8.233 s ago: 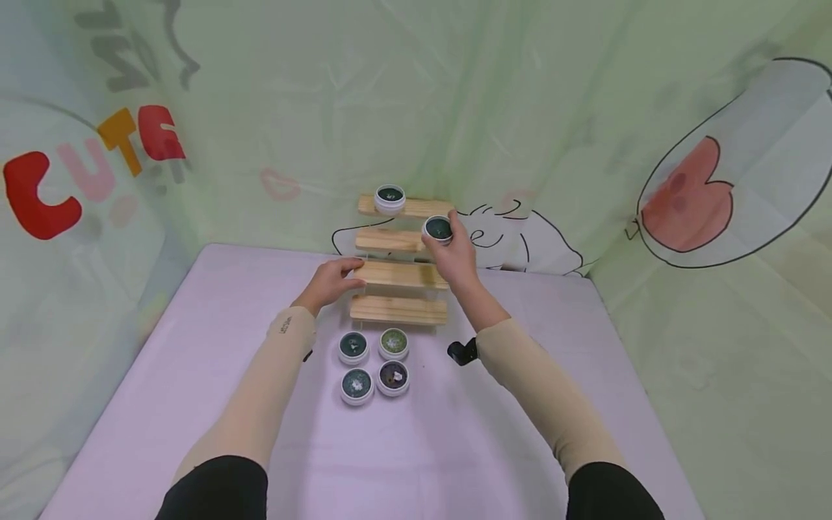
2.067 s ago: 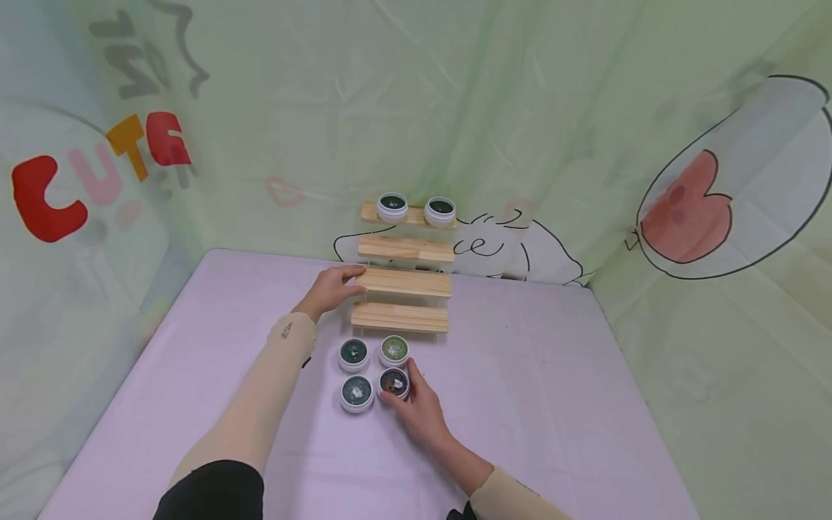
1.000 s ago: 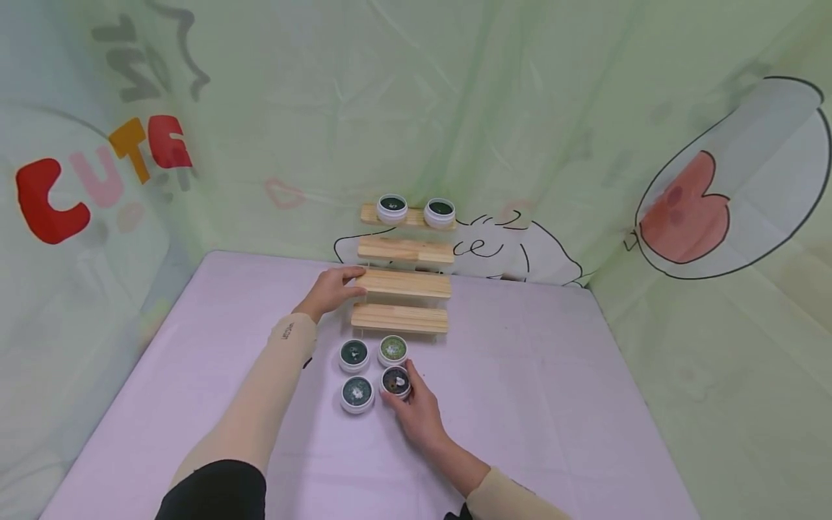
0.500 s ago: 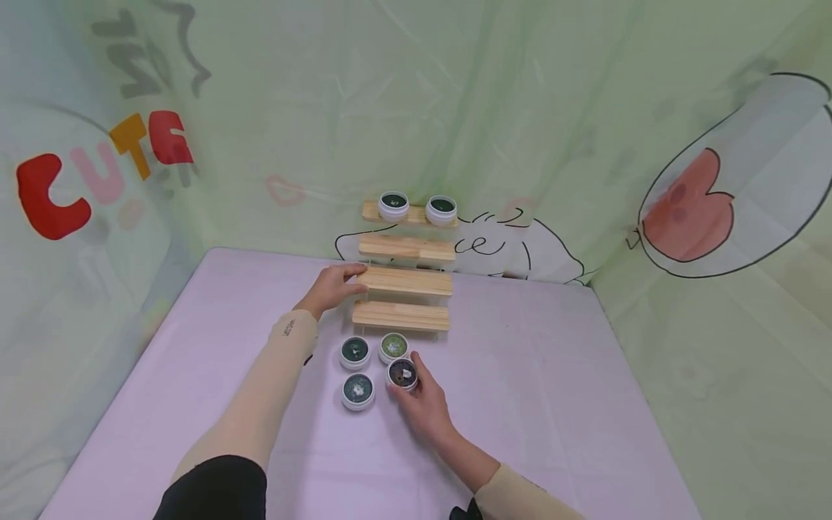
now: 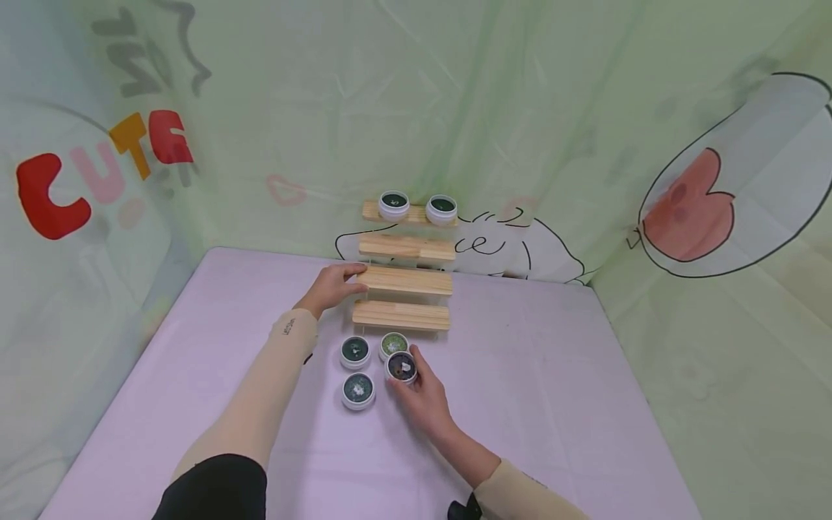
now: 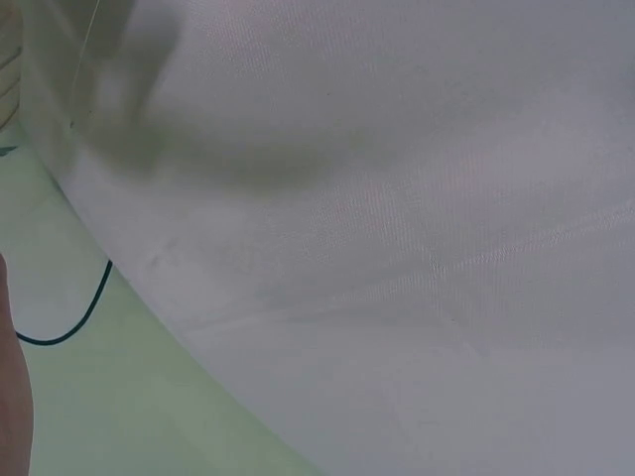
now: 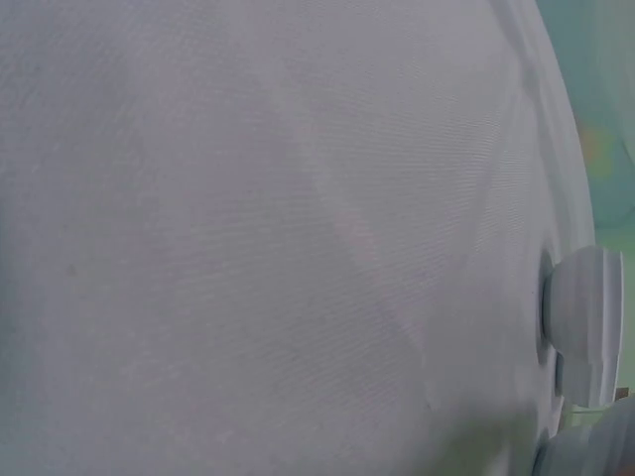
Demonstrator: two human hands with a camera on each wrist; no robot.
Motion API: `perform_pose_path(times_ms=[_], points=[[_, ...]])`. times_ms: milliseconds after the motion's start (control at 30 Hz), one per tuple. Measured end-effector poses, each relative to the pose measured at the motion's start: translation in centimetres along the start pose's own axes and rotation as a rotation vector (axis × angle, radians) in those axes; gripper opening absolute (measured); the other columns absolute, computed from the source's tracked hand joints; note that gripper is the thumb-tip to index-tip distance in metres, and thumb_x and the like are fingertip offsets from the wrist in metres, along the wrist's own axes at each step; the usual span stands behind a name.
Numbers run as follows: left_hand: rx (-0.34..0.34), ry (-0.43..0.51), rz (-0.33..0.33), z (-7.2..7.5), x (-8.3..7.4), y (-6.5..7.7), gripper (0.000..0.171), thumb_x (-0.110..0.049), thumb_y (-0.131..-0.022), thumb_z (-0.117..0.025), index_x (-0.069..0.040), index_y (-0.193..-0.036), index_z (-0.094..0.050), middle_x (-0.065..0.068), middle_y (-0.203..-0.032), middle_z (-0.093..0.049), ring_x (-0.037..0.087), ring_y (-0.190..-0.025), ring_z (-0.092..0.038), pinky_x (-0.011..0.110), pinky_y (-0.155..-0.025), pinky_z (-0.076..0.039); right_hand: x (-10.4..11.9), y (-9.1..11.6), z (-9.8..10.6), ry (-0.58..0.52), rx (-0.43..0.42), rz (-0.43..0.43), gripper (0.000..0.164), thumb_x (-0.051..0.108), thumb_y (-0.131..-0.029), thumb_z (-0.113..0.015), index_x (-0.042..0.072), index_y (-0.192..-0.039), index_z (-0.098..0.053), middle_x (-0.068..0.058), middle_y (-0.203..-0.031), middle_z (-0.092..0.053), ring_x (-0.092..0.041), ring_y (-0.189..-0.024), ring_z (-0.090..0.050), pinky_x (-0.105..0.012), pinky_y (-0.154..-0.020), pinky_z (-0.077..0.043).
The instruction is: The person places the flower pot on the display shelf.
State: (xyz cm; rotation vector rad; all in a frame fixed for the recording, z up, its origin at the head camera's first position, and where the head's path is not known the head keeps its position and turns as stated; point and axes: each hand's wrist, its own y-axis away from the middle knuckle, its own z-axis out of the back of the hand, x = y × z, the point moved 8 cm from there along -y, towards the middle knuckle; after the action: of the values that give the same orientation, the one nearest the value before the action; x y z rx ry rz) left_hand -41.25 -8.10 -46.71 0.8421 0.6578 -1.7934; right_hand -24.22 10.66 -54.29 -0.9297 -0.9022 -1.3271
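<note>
A stepped wooden display shelf (image 5: pixel 404 280) with several boards stands at the table's back. At its left side, my left hand (image 5: pixel 330 287) pinches the end of a lower board between thumb and fingers. My right hand (image 5: pixel 425 404) grips a small round white jar with a dark, speckled top (image 5: pixel 401 367), slightly raised and partly covering a green-topped jar (image 5: pixel 393 342). Beside them on the cloth sit a dark-green-topped jar (image 5: pixel 354 351) and a grey-green-topped jar (image 5: pixel 357 391). Two dark-topped jars, one left (image 5: pixel 393 206) and one right (image 5: pixel 442 210), occupy the top board.
A pale lilac cloth (image 5: pixel 539 404) covers the table. Printed fabric walls (image 5: pixel 312 108) enclose its back and sides, close behind the shelf. White jars (image 7: pixel 585 307) crowd the right edge of the right wrist view. Mostly cloth fills the left wrist view.
The jar once held near the top board now stands on its right end. My right hand has come down, taken the speckled jar, and shifted it up and right. The left hand stays put.
</note>
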Motion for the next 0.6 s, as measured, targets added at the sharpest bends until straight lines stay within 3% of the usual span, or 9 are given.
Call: perform_pose_path(times_ms=[200, 600], points=[[-0.009, -0.008, 0.000, 0.0, 0.2, -0.2, 0.053, -0.013, -0.089, -0.073, 0.003, -0.136, -0.054, 0.018, -0.142, -0.051, 0.031, -0.135, -0.044, 0.036, -0.114, -0.038, 1.6, -0.7, 0.3, -0.045, -0.010, 0.014, 0.077, 0.009, -0.088, -0.073, -0.004, -0.150, -0.030, -0.020, -0.155, -0.032, -0.031, -0.142, -0.031, -0.036, -0.114, -0.032], [-0.005, -0.020, 0.020, 0.0, 0.5, -0.3, 0.054, -0.015, -0.089, -0.074, 0.000, -0.137, -0.055, 0.015, -0.143, -0.051, 0.030, -0.135, -0.045, 0.035, -0.113, -0.038, 4.9, -3.1, 1.1, -0.098, -0.020, -0.020, 0.078, 0.011, -0.091, -0.070, 0.003, -0.154, -0.025, -0.012, -0.159, -0.026, -0.024, -0.144, -0.028, -0.032, -0.116, -0.029]])
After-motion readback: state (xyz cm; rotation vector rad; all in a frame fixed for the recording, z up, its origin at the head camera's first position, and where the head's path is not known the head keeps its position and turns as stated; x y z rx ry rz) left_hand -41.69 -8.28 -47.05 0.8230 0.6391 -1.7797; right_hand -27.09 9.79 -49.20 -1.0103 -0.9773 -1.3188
